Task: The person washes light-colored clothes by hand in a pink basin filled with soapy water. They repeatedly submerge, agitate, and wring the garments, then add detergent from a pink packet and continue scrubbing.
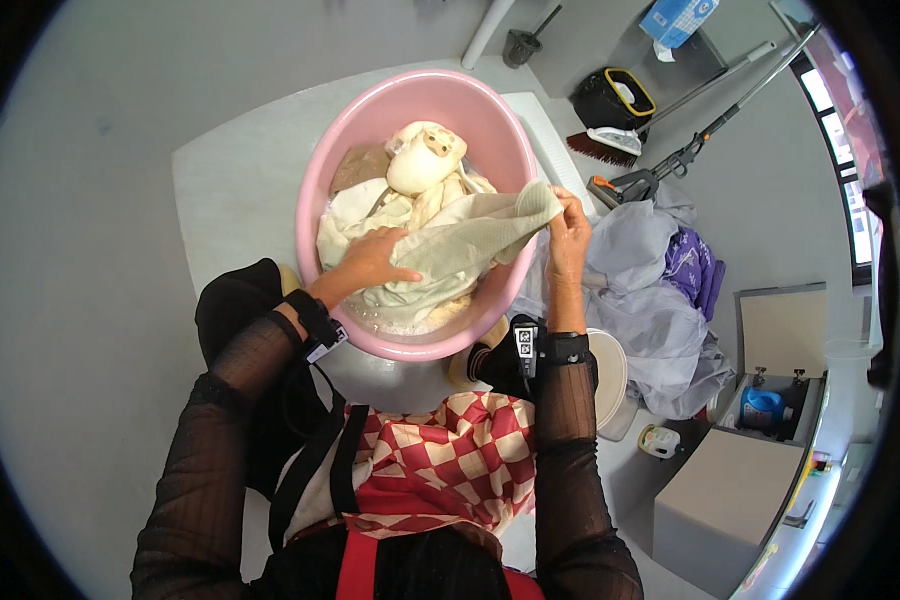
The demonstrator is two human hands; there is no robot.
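Observation:
A pink plastic tub stands on the floor before me, holding wet laundry and sudsy water. My right hand pinches one end of a pale green textured cloth and holds it up over the tub's right rim. On the near left part of that cloth rests my left hand, fingers apart, palm down. Behind the cloth lies a cream plush toy with a stitched face. A brown cloth is at the tub's left wall, and cream fabric is bunched beneath the toy.
Right of the tub are a heap of translucent plastic sheeting, a purple patterned bundle and a white round lid or bucket. A broom, a mop and a black bin stand farther back. A blue bottle sits in an open cabinet.

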